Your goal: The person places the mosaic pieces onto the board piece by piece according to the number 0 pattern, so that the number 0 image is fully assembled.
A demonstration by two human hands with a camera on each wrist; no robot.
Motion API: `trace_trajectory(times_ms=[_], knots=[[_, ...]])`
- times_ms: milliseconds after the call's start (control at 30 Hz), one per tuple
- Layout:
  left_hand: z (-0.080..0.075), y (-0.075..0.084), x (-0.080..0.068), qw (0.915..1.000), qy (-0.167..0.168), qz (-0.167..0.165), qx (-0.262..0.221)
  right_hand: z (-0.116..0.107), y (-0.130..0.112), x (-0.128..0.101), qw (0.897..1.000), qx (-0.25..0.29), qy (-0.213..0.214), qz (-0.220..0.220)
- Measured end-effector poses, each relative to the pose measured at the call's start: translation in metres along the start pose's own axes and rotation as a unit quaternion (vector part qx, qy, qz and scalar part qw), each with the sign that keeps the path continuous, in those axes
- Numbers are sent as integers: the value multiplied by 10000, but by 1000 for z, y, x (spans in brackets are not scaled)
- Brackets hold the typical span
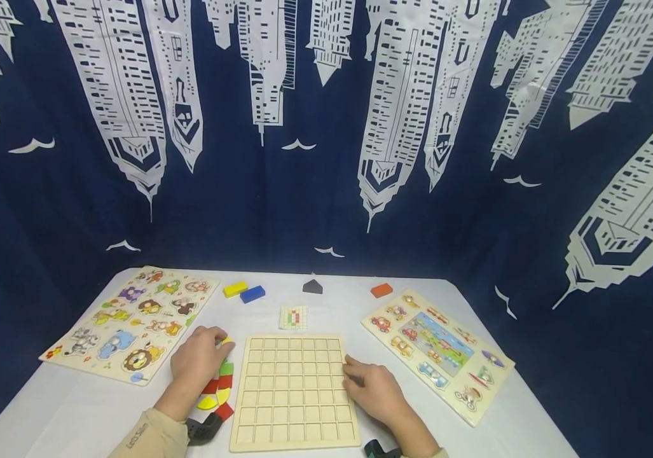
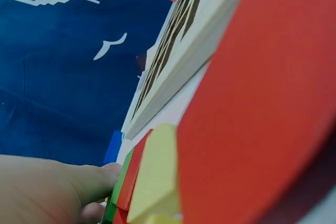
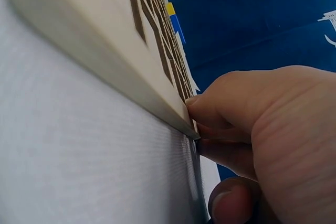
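A square wooden grid board (image 1: 295, 388) lies flat on the table, its cells bare. My right hand (image 1: 376, 389) is at its right edge; in the right wrist view the thumb (image 3: 207, 106) rests on the top of the rim and other fingers are against the side below. Left of the board my left hand (image 1: 197, 356) holds a yellow piece (image 1: 226, 341) between thumb and fingers, mostly hidden. Red, green and yellow pieces trail down beside that hand, among them a green piece (image 1: 226, 368) and a red piece (image 1: 224, 411), which looms large in the left wrist view.
Behind the board lies a small pattern card (image 1: 294, 317). Yellow (image 1: 235, 289), blue (image 1: 252, 294), dark (image 1: 312, 287) and orange (image 1: 381, 291) blocks sit along the back. An animal puzzle (image 1: 131, 324) lies left, a vehicle puzzle (image 1: 437, 353) right. A dark blue curtain (image 1: 263, 210) hangs behind.
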State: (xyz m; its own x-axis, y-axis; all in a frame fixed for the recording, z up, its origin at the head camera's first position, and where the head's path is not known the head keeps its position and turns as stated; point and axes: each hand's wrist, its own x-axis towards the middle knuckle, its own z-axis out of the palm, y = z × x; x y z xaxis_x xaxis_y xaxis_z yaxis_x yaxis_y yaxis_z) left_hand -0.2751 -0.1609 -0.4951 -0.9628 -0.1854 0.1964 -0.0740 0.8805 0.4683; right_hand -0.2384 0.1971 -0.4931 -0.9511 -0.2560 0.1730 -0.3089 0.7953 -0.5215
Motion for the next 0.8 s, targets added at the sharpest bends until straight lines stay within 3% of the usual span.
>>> trace_trajectory(times_ms=[267, 500, 633, 800], knots=[[-4, 1, 1, 9983, -21, -233, -535, 0, 0, 1, 10000, 2, -1, -42], [-8, 3, -1, 9957, -52, -248, -892, 0, -1, 2, 10000, 33, -31, -42], [-12, 14, -5, 9921, -184, -119, -1233, 0, 0, 3, 10000, 31, -36, -1], [-14, 40, -11, 9866, -498, 118, -1549, 2, 3, 1, 10000, 57, 18, 22]])
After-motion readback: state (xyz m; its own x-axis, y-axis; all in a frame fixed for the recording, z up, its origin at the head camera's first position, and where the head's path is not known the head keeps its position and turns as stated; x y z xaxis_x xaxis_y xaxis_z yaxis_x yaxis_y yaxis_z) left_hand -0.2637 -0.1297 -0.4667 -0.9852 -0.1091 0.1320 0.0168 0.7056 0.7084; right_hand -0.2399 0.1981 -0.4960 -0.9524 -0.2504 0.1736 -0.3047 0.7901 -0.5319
